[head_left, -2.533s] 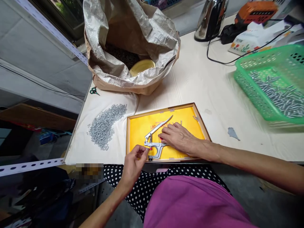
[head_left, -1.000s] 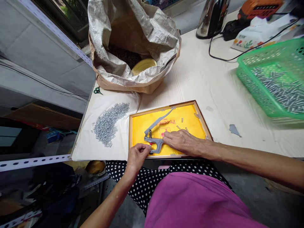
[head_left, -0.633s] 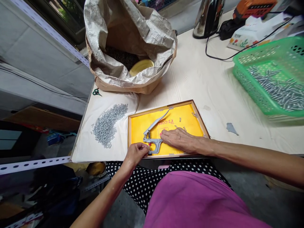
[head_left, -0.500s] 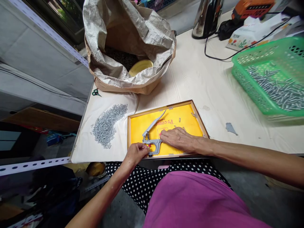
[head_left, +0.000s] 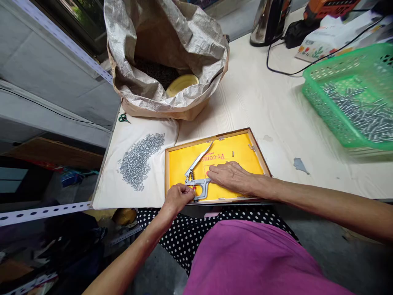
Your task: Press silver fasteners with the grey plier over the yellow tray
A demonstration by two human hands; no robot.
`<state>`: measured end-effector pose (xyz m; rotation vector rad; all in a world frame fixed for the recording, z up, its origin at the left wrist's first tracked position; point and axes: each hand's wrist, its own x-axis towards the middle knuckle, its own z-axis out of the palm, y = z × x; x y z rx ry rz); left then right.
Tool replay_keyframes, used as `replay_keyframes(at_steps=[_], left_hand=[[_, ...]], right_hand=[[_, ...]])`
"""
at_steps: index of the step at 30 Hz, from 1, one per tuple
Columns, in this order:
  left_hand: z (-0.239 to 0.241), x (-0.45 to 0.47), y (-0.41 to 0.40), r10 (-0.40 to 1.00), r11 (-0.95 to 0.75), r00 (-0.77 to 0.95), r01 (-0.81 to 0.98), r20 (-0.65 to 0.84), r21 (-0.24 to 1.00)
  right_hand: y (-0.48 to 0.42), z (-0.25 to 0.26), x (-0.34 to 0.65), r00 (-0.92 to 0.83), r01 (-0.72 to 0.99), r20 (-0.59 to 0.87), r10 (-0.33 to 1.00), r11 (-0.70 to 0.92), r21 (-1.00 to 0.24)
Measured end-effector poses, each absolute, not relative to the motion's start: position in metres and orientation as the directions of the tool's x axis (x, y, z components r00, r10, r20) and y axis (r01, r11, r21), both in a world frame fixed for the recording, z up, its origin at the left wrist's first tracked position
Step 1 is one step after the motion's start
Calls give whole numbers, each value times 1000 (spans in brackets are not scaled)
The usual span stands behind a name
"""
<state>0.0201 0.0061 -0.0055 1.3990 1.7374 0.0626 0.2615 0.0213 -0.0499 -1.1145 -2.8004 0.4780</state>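
Observation:
Grey snap-fastener pliers [head_left: 203, 188] lie in a shallow wooden-rimmed tray [head_left: 264, 164] with a yellow base, their upper handle raised and apart from the body. My right hand [head_left: 231, 177] is closed over the right end of the pliers, hiding the other handle. At the jaw end, my left hand [head_left: 179, 196] has thumb and fingertips pinched together next to a red part and a small coil spring. Whatever sits in that pinch is too small to make out. A few small metal springs [head_left: 233, 154] lie about the tray.
Left of the tray, a heap of small metal pieces [head_left: 138, 162] lies on white cloth, with green scissors [head_left: 124, 118] behind. A large sack [head_left: 172, 108] holds dark pieces and a yellow bowl [head_left: 183, 84]. At right stands a green basket [head_left: 325, 119] of metal pieces, near a kettle [head_left: 267, 24].
Both hands keep nearly the same places at the pliers. The right hand has shifted very slightly, and the whole view has moved a little.

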Motion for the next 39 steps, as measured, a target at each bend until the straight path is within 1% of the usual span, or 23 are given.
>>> replay_keyframes(at_steps=[2, 4, 6, 7, 10, 13, 18, 20, 21, 23, 25, 27, 29, 31, 36, 39], left_hand=[[-5, 20, 6, 804, 355, 22, 783, -594, 511], [-4, 20, 6, 799, 358, 22, 786, -601, 504], [-4, 20, 6, 791, 364, 24, 785, -612, 502], [-4, 20, 6, 788, 366, 25, 785, -615, 501], [-6, 20, 5, 787, 369, 21, 784, -616, 499], [-9, 19, 7, 790, 372, 21, 778, -612, 506], [-6, 18, 5, 793, 337, 24, 814, -608, 472], [1, 20, -1, 840, 243, 49, 856, -540, 456], [5, 22, -5, 882, 163, 76, 877, -465, 452], [11, 29, -12, 955, -49, 170, 899, -243, 436], [12, 40, -13, 951, -267, 307, 882, -42, 387], [7, 51, -7, 894, -434, 446, 837, 43, 335], [-1, 60, 5, 844, -516, 535, 795, 33, 320], [-8, 66, 17, 825, -534, 565, 782, -3, 322], [-12, 68, 30, 829, -523, 556, 808, -56, 271], [-8, 71, 33, 839, -510, 539, 828, -79, 234]], right_hand=[[23, -43, 264, -732, 648, -17, 681, 689, -325], [28, -35, 267, -744, 618, 55, 666, 718, -320], [37, -28, 271, -730, 624, 121, 673, 728, -285], [42, -25, 272, -715, 643, 131, 686, 720, -261], [56, -19, 271, -704, 681, 82, 705, 704, -201], [62, -16, 267, -721, 677, 28, 692, 713, -180], [53, -14, 265, -705, 692, 44, 708, 700, -175], [47, -14, 266, -695, 697, 55, 717, 691, -193], [44, -15, 267, -694, 695, 59, 717, 689, -204], [39, -16, 266, -696, 684, 76, 714, 692, -228], [34, -18, 264, -689, 673, 122, 714, 693, -257], [31, -20, 262, -675, 665, 172, 718, 692, -281], [29, -21, 259, -665, 665, 191, 722, 689, -288], [29, -21, 259, -657, 680, 177, 733, 677, -281], [33, -21, 261, -589, 771, 70, 805, 586, -249], [36, -25, 261, -564, 796, 47, 824, 559, -232]])
